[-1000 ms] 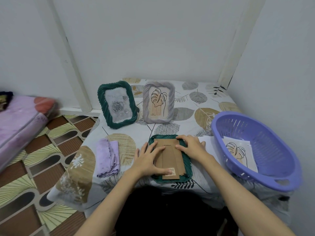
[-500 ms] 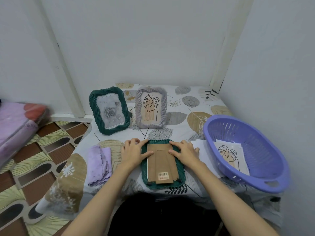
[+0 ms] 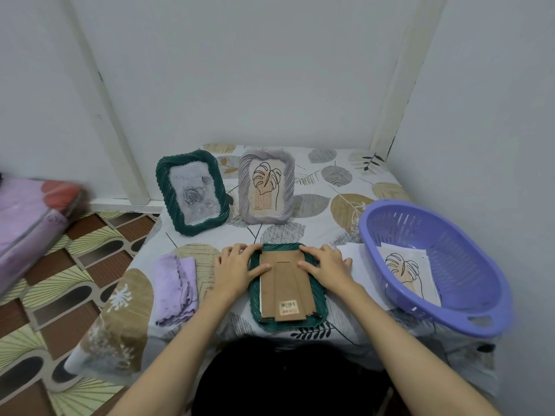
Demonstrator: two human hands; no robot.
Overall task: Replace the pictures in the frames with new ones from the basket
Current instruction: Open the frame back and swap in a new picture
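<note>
My left hand and right hand rest on the dark green ribbed picture frame lying face down on the bench, its brown cardboard backing between my hands — fingers spread fairly flat, thumbs on the backing, nothing gripped. Beyond my fingers stand a second dark green frame with a grey rose picture and a grey frame with a leaf drawing. Right of my right hand sits the purple plastic basket, holding white leaf-drawing pictures. Left of my left hand lies a folded lilac cloth.
</note>
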